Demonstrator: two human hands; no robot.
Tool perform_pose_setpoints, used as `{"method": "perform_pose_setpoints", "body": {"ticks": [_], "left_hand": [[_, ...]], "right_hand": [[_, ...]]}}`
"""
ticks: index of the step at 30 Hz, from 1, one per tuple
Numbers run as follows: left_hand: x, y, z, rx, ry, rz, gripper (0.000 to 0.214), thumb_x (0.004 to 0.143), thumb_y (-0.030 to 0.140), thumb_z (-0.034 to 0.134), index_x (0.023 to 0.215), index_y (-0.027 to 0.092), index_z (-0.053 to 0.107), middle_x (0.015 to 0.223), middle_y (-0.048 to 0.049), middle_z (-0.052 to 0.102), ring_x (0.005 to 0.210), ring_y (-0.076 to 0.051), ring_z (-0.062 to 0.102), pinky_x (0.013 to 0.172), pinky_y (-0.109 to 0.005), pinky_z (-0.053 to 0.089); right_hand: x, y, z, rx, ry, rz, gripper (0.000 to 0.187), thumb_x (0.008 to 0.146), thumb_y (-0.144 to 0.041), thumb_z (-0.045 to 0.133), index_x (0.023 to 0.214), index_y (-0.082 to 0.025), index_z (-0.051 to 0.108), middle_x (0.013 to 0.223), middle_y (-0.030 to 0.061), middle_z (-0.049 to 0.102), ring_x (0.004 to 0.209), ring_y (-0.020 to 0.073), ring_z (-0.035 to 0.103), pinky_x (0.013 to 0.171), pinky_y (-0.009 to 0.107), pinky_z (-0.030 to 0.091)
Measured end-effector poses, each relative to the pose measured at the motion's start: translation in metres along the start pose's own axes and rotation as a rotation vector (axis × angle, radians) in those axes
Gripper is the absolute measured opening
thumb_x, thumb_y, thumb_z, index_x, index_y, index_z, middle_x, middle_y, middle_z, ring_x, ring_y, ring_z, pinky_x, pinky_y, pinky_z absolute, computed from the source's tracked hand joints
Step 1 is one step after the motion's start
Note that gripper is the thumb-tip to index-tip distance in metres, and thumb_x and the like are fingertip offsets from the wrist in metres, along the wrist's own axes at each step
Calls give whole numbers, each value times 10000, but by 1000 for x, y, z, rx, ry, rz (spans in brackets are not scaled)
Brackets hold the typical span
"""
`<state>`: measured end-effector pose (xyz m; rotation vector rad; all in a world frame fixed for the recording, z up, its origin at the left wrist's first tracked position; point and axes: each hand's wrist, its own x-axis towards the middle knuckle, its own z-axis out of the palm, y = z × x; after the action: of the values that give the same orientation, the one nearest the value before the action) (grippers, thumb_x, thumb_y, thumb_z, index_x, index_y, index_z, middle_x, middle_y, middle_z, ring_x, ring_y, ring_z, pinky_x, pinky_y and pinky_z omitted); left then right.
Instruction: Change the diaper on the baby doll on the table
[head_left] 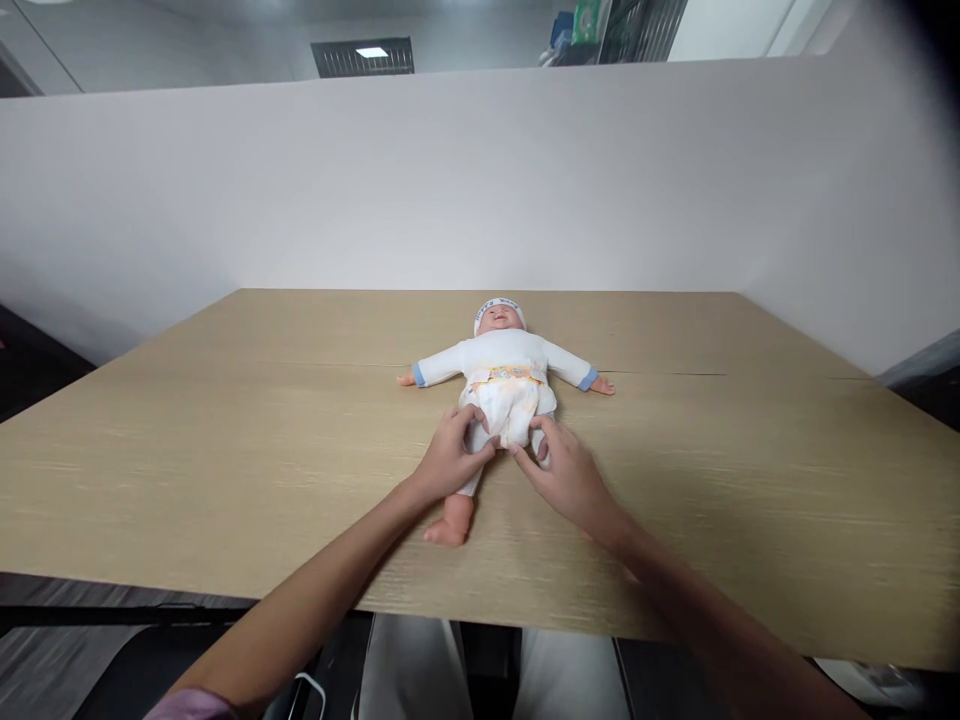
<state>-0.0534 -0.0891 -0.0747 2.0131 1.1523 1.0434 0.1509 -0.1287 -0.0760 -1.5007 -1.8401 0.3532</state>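
Observation:
A baby doll (504, 347) lies on its back on the wooden table, arms stretched out sideways. It wears a white top with blue cuffs and a white headband with dark print. Around its hips is a white diaper (511, 405) with an orange-patterned waistband. My left hand (452, 455) curls at the diaper's left leg edge, thumb and fingers closed on it. At the other leg edge, my right hand (564, 472) grips the diaper between thumb and forefinger. One bare foot (452, 520) sticks out below my left wrist; the other leg is mostly hidden behind my right hand.
The wooden table (225, 450) has white partitions (480, 180) behind it and at its sides. Its front edge runs just above my lap. A seam crosses the tabletop near the doll's arms. Beyond the partition, a floor and a green item (586, 20) show.

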Motion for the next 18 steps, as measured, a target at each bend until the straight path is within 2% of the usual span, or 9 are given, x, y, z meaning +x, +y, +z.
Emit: {"method": "perform_pose_setpoints", "body": {"ticks": [4, 6, 9, 11, 13, 16, 18], "left_hand": [[3, -6, 3, -222, 43, -77, 308, 881, 393, 726, 954, 223, 479, 863, 22, 523, 793, -162, 497, 750, -292, 423], [4, -8, 5, -300, 76, -133, 374, 854, 415, 763, 939, 227, 450, 846, 34, 497, 775, -147, 489, 742, -279, 425], [3, -11, 6, -369, 149, -193, 437, 793, 416, 828, 972, 224, 479, 945, 5, 561, 869, -160, 561, 809, -291, 465], [2, -12, 6, -351, 171, -216, 448, 774, 422, 848, 1026, 216, 540, 1016, -25, 624, 924, -183, 610, 842, -310, 481], [-1, -12, 5, -260, 143, -211, 397, 809, 448, 821, 1051, 207, 619, 1009, -41, 678, 911, -202, 634, 830, -326, 485], [-2, -10, 4, -156, 63, -171, 323, 867, 500, 755, 975, 198, 709, 925, -41, 721, 877, -229, 640, 799, -344, 493], [-1, -8, 3, -176, 33, -175, 338, 865, 525, 753, 936, 196, 734, 890, -37, 729, 884, -242, 648, 796, -351, 510]], "right_hand": [[3, 7, -1, 108, 47, 85, 282, 906, -445, 664, 1068, -244, 549, 863, 17, 711, 625, 191, 601, 607, 326, 444], [5, 10, -5, 132, 102, 94, 287, 891, -434, 693, 1052, -247, 547, 948, 33, 748, 726, 211, 659, 690, 343, 481], [7, 13, -11, 105, 123, 88, 219, 893, -421, 708, 977, -255, 592, 977, 37, 776, 931, 261, 700, 839, 388, 492], [8, 13, -14, 63, 108, 71, 176, 911, -424, 696, 924, -258, 640, 952, 41, 785, 936, 275, 693, 854, 407, 485], [7, 10, -14, 13, 95, 48, 163, 922, -421, 688, 894, -260, 689, 935, 48, 791, 922, 287, 677, 843, 416, 478], [7, 8, -13, 15, 53, 47, 166, 930, -414, 678, 876, -268, 737, 947, 45, 794, 938, 291, 661, 838, 413, 472], [8, 9, -13, 62, 17, 69, 177, 925, -425, 678, 874, -271, 751, 950, 36, 794, 933, 281, 662, 827, 401, 476]]}}
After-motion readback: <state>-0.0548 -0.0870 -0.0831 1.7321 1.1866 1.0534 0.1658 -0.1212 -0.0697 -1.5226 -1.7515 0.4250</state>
